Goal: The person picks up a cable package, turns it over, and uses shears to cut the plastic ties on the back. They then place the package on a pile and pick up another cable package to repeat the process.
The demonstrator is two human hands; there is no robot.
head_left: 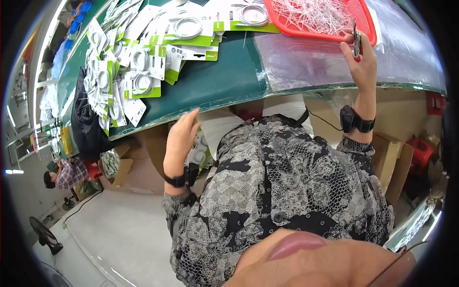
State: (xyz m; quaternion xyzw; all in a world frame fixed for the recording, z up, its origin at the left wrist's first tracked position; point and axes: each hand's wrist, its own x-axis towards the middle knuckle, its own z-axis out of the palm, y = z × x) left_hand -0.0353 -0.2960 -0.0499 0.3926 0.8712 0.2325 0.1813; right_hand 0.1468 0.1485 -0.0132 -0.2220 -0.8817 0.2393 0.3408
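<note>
My right hand (363,62) is closed around a small metal hand tool (356,44) with a red part, at the near right corner of a red plastic basket (372,28). The tool's exact kind is hard to make out. Thin white strips (315,14) fill the basket. My left hand (183,134) hovers just short of the table's front edge, fingers loosely extended and nothing visible in them. Beyond it on the table lie many carded white cables (142,83) with green-edged backing, heaped to the left. More white-and-green packs (198,152) show below the table beside my left wrist.
The green table (224,86) carries a clear plastic sheet (311,64) on its right part. A dark cloth (88,124) hangs off its left end. Cardboard boxes (399,167) and a red stool (420,155) are at right. Another person (71,173) sits far left, near a fan (45,236).
</note>
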